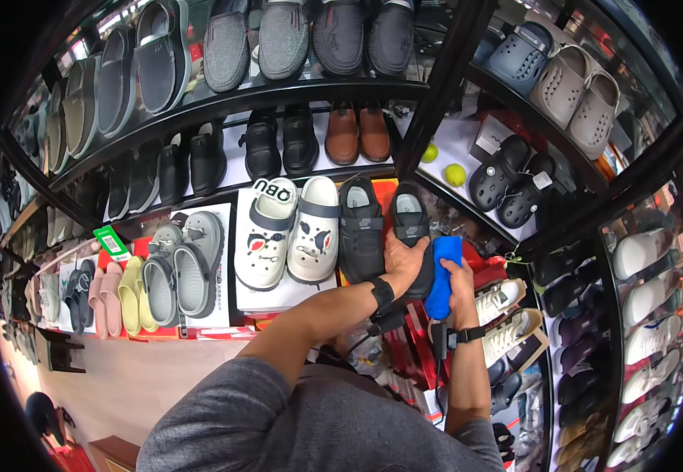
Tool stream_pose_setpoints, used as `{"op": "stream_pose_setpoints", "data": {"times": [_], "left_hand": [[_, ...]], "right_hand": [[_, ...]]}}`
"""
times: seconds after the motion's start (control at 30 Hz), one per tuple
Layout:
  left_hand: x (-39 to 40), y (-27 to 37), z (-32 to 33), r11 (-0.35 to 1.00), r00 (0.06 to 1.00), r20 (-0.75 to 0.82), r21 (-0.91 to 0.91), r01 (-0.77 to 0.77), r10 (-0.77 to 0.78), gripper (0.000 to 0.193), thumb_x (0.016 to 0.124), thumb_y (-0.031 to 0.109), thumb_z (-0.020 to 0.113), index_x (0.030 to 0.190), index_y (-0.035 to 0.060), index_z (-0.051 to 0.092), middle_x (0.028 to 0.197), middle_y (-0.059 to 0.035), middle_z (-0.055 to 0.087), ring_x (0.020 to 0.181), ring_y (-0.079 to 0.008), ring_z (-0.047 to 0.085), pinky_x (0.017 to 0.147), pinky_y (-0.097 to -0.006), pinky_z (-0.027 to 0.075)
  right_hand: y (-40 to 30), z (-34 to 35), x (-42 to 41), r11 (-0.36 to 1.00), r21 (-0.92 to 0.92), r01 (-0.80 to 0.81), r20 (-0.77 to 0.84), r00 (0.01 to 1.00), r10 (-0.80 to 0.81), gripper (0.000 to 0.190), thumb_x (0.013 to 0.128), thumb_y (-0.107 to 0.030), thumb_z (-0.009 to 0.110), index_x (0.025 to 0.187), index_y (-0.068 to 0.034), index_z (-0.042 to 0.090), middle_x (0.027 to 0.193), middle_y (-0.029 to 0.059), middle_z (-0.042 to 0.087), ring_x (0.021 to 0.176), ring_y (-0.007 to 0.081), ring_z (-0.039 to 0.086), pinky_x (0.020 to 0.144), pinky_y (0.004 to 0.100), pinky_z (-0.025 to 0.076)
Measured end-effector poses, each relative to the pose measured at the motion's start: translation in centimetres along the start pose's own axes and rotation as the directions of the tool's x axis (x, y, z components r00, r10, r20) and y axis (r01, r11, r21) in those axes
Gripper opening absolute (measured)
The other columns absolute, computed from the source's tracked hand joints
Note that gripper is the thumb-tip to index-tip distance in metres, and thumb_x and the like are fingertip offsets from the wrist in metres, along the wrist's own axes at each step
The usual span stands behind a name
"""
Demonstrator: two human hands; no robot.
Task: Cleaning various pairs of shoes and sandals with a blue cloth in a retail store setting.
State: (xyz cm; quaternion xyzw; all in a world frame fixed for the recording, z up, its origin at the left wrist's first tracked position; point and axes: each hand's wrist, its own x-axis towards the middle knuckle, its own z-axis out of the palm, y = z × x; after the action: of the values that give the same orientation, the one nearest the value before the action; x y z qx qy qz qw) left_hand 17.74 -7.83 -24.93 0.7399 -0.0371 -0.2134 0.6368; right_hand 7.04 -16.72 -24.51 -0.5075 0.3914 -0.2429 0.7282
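Observation:
My left hand (405,261) is wrapped across the middle of a black shoe (409,221), its thumb along the right side. That shoe's mate (361,236) stands just to the left, both toes towards me and pale insoles showing. In my right hand (460,282) is a folded bright blue cloth (439,298), upright beside the gripped shoe. Whether cloth and shoe touch, I cannot tell. Left of the pair, white clogs (313,242) with dark straps and shark-like decorations rest on a white box (276,301).
Grey clogs (197,283), yellow slides (132,295) and pink slides (105,295) line the counter to the left, near a green card (112,243) with a printed code. Black-framed shelves (241,96) of shoes rise ahead. Cream sneakers (509,333) lie right of my right wrist.

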Motion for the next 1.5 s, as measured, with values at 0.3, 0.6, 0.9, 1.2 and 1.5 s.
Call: {"op": "stream_pose_setpoints", "data": {"times": [0.3,0.6,0.9,1.2,1.5], "left_hand": [[2.2,-0.5,0.9,0.988,0.991,-0.124,0.151,-0.029,0.048,0.093,0.072,0.037,0.074,0.140,-0.0032,0.025,0.132,-0.0287,0.042,0.125,-0.0404,0.039,0.106,-0.0406,0.033],[-2.9,-2.4,-8.6,0.934,0.925,0.130,-0.022,-0.357,0.357,0.077,0.084,0.025,0.067,0.142,-0.0011,0.025,0.142,-0.0232,0.034,0.133,-0.0285,0.033,0.108,-0.0377,0.028],[0.6,-2.8,-10.4,0.972,0.990,0.144,-0.231,0.042,-0.008,0.048,0.089,0.010,0.056,0.130,-0.0044,0.038,0.120,-0.0178,0.056,0.105,-0.0231,0.056,0.090,-0.0313,0.045],[0.6,-3.7,-9.7,0.981,0.982,0.011,-0.047,0.189,-0.189,0.071,0.081,0.011,0.055,0.143,-0.0033,0.022,0.128,-0.0195,0.049,0.115,-0.0263,0.050,0.096,-0.0352,0.042],[-8.2,-2.3,-16.4,0.907,0.824,0.410,0.024,0.420,-0.392,0.051,0.087,0.019,0.057,0.132,0.0026,0.041,0.125,-0.0114,0.052,0.117,-0.0227,0.048,0.097,-0.0353,0.039]], "right_hand": [[1.5,0.9,4.9,0.995,-0.007,-0.100,0.066,0.993,0.101,0.029,0.076,-0.003,0.065,0.105,-0.004,0.060,0.089,0.0071,0.065,0.077,0.0191,0.062,0.072,0.0327,0.051],[0.0,2.4,0.4,0.945,0.027,0.326,-0.111,0.940,-0.321,0.027,0.081,-0.006,0.064,0.108,-0.005,0.058,0.092,0.0032,0.062,0.081,0.0130,0.058,0.074,0.0284,0.049],[1.7,9.8,-1.9,0.955,-0.058,0.289,0.256,0.929,-0.266,0.031,0.084,-0.012,0.066,0.112,-0.002,0.055,0.093,0.0037,0.063,0.078,0.0104,0.057,0.072,0.0257,0.048],[0.9,11.3,-3.1,0.960,-0.193,0.203,0.427,0.898,-0.104,0.033,0.085,-0.020,0.065,0.111,-0.002,0.055,0.094,0.0048,0.061,0.082,0.0112,0.055,0.074,0.0287,0.046],[1.2,3.7,-11.1,0.958,-0.262,0.117,0.455,0.890,0.016,0.038,0.086,-0.016,0.063,0.120,-0.003,0.052,0.104,0.0062,0.062,0.093,0.0124,0.057,0.082,0.0288,0.047]]}}
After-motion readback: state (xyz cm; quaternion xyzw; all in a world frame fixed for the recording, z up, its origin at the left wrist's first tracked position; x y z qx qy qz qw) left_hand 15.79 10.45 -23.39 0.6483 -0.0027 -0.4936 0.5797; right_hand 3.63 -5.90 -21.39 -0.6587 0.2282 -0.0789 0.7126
